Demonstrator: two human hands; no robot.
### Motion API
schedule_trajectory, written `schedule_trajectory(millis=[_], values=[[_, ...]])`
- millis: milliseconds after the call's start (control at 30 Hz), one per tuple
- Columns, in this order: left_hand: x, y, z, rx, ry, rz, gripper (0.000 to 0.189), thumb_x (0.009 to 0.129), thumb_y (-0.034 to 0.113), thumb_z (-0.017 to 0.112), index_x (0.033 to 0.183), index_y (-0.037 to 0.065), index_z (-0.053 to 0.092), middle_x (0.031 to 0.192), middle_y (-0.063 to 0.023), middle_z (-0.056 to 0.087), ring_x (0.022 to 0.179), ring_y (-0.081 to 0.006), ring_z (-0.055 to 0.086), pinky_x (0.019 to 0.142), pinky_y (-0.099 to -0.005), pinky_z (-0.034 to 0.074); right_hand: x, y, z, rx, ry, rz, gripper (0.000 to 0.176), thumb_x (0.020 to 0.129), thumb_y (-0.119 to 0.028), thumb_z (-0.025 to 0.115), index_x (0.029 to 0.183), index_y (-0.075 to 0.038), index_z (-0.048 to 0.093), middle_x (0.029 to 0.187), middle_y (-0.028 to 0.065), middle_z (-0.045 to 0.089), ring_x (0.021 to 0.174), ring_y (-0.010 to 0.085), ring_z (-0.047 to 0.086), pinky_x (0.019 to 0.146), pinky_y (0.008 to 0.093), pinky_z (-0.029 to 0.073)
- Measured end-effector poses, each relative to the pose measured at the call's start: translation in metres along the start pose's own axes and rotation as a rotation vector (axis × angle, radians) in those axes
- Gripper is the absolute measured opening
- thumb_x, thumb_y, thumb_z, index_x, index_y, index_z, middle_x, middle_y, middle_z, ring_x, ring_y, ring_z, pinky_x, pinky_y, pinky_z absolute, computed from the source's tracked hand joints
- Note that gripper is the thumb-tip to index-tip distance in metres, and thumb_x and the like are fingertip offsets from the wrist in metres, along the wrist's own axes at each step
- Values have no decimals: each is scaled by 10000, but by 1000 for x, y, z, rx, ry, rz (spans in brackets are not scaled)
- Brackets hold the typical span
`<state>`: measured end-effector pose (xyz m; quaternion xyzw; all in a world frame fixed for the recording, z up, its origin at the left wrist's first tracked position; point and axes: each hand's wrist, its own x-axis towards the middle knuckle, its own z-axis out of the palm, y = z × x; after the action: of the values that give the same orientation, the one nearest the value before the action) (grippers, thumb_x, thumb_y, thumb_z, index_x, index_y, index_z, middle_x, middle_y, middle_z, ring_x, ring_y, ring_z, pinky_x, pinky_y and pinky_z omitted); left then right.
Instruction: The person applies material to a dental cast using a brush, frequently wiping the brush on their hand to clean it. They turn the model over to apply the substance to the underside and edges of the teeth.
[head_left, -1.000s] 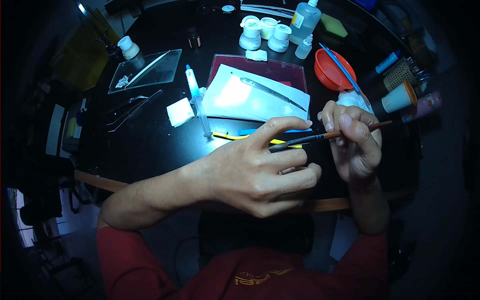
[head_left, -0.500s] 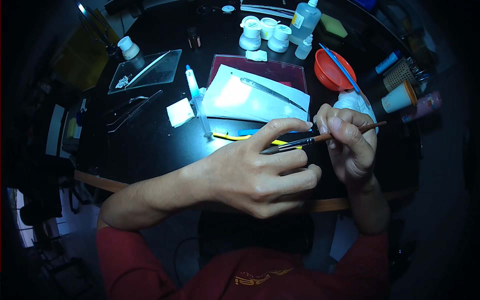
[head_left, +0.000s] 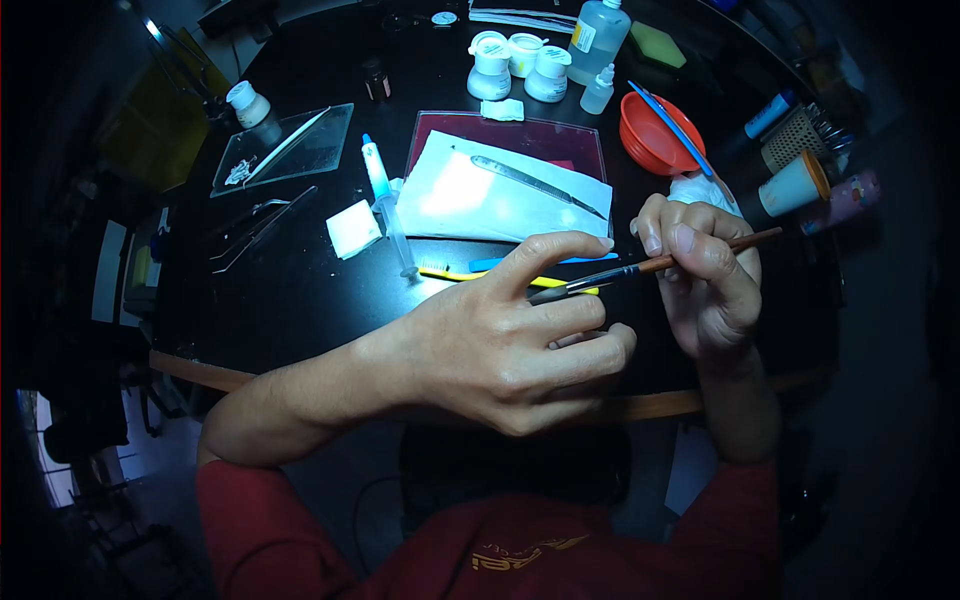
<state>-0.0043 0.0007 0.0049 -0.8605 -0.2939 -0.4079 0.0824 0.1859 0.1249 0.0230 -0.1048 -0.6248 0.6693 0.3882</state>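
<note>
My right hand [head_left: 710, 280] pinches the brown wooden handle of a paintbrush [head_left: 655, 264] between thumb and fingers. The brush lies nearly level, its dark bristles pointing left at my left hand [head_left: 520, 340]. That hand is turned back-up, index finger arched away and the other fingers curled. Its thumb and palm are hidden, and whatever it may hold cannot be seen. Beyond the hands lie a yellow toothbrush [head_left: 450, 274] and a blue slim tool [head_left: 485, 265]. Farther back a metal scalpel-like knife [head_left: 535, 183] rests on a white paper sheet [head_left: 430, 205].
Left of the paper are a syringe [head_left: 390, 215], a folded white pad [head_left: 354, 230], tweezers [head_left: 250, 232] and a glass slab [head_left: 330, 150]. Behind stand white jars [head_left: 489, 75] and a clear bottle [head_left: 597, 45]. An orange bowl [head_left: 645, 140] and a cup [head_left: 788, 190] are at right.
The camera view has shifted slightly, so the table items appear a little farther left. The brush has moved slightly with my right hand; both hands keep nearly the same pose.
</note>
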Motion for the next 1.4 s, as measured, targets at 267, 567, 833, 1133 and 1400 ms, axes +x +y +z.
schedule_trajectory(millis=[267,567,833,1133,1400], values=[[-1,1,3,44,28,-5,223,801,269,714,920,94,784,942,31,659,714,-77,620,1057,-606,514,-2,-2,5,-30,-41,28,227,913,-106,666,708,-19,623,664,66,562,673,140,513,619,288,379],[-1,0,0,-14,8,-22,284,849,252,746,1016,45,647,751,-11,441,744,-163,575,1116,-535,450,-1,-2,4,-49,-27,65,199,906,-106,675,732,-21,630,683,63,567,673,128,497,635,287,362],[0,0,-1,-18,7,-15,283,846,244,753,1018,43,654,748,-10,443,736,-157,579,1122,-543,446,-1,-4,4,-55,-2,68,199,899,-99,681,724,-25,621,680,58,560,697,133,517,656,289,373],[-1,-1,-1,-8,0,-7,283,842,248,759,1004,34,666,768,-13,465,741,-152,582,1119,-556,445,1,-3,3,-43,40,26,223,888,-89,677,690,-25,597,639,43,520,714,152,520,687,302,386],[-2,-4,-2,60,-28,28,213,824,258,739,953,96,786,1004,3,660,737,-104,629,1036,-630,518,1,-5,2,-44,73,-27,238,902,-91,654,686,-34,572,635,37,493,699,143,486,671,297,364]])
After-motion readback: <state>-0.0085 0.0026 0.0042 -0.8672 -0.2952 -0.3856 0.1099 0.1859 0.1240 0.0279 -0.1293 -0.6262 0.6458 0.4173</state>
